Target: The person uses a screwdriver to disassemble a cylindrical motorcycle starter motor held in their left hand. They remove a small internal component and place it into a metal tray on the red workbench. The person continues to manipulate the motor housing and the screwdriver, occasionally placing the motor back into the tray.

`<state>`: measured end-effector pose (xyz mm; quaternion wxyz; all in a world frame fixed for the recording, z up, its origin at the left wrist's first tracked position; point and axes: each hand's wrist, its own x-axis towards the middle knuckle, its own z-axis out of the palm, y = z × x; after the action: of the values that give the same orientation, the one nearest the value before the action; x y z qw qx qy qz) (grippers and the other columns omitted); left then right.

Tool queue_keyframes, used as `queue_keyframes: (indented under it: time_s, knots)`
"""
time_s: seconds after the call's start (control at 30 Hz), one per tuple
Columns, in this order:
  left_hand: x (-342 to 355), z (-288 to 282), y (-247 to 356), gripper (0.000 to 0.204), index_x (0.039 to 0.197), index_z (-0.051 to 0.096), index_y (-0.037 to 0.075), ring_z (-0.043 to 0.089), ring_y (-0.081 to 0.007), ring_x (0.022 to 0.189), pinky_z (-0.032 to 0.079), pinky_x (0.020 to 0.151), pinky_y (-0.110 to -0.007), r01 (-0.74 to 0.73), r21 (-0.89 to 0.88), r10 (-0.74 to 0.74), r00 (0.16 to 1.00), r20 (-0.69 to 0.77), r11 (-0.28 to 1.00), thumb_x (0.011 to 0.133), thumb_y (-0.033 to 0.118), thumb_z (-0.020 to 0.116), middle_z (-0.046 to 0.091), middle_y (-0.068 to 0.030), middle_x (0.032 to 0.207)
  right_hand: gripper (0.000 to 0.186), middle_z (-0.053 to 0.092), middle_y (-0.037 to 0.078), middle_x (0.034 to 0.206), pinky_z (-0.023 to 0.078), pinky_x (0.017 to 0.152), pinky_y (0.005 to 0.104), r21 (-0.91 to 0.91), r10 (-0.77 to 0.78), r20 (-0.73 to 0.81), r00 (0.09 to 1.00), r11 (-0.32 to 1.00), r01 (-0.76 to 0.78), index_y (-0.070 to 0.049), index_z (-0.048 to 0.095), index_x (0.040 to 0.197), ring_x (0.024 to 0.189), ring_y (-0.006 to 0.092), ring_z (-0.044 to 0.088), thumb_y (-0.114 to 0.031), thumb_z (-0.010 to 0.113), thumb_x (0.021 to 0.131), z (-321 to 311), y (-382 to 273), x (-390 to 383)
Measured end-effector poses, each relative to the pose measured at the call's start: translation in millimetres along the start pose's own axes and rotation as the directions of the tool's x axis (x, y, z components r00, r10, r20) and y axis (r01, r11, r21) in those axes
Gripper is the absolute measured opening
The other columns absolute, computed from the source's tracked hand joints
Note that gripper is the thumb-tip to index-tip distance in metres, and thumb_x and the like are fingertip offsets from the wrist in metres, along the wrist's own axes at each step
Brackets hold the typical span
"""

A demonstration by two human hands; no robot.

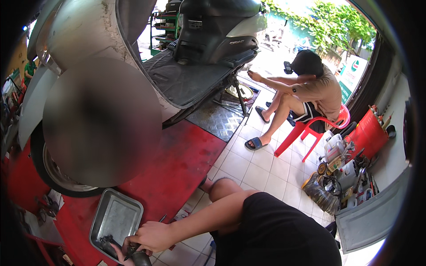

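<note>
Low in the picture, my right hand point(154, 236) is closed around a thin dark tool point(163, 217) whose end sticks out past the knuckles. Its kind is not clear. My left hand point(120, 256) lies just below and is partly cut off by the lower edge. Its fingers are closed at a dark, rounded cylindrical part point(142, 259), which both hands are close around. Beside them a rectangular metal tray point(119, 209) rests on the red platform point(188, 144). Small black pieces point(106, 240) lie at the tray's near end, next to my left fingers.
A grey and black scooter point(202, 37) stands on the platform, its front wheel point(51, 166) beside the tray. Another person point(321, 86) sits on a red plastic chair point(306, 128) to the right. Bottles, tools and a red bin point(368, 133) line the right wall.
</note>
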<state>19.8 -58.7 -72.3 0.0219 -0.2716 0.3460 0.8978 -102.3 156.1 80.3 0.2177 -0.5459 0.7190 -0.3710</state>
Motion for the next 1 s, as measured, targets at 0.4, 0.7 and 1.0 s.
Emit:
queue_keyframes:
  time_s: [0.4,0.7,1.0]
  knots:
    - [-21,66,6,0.088,0.094,0.055,-0.003,0.056,-0.0328,0.053,0.046,0.049,-0.041,-0.124,-0.063,0.136,0.965,0.226,0.99,0.09,0.078,0.023,0.055,-0.0182,0.068,0.035,0.071,0.006,0.074,0.05,0.061,0.0429,-0.111,0.046,-0.014,0.999,0.993,-0.047,-0.002,0.052,0.121,0.07,0.0301,0.07,-0.026,0.058,0.095,6,-7,-3]
    - [-44,83,27,0.086,0.1,0.06,0.003,0.062,-0.0361,0.059,0.046,0.046,-0.044,0.012,-0.377,0.007,0.999,0.05,0.926,0.086,0.083,0.031,0.064,-0.0179,0.081,0.028,0.069,0.014,0.077,0.055,0.064,0.043,0.357,-0.015,-0.112,0.994,0.933,0.054,0.0,0.056,0.116,0.072,0.0324,0.07,-0.019,0.058,0.096,-3,-10,13]
    - [-52,80,50,0.084,0.086,0.047,-0.001,0.053,-0.0334,0.06,0.042,0.056,-0.043,0.036,-0.343,0.149,0.854,0.498,0.939,0.089,0.08,0.027,0.049,-0.0184,0.09,0.016,0.07,0.018,0.095,0.056,0.075,0.0323,0.027,-0.008,-0.41,0.912,0.999,0.021,0.005,0.065,0.103,0.086,0.0255,0.071,0.008,0.056,0.089,-49,-14,-4]
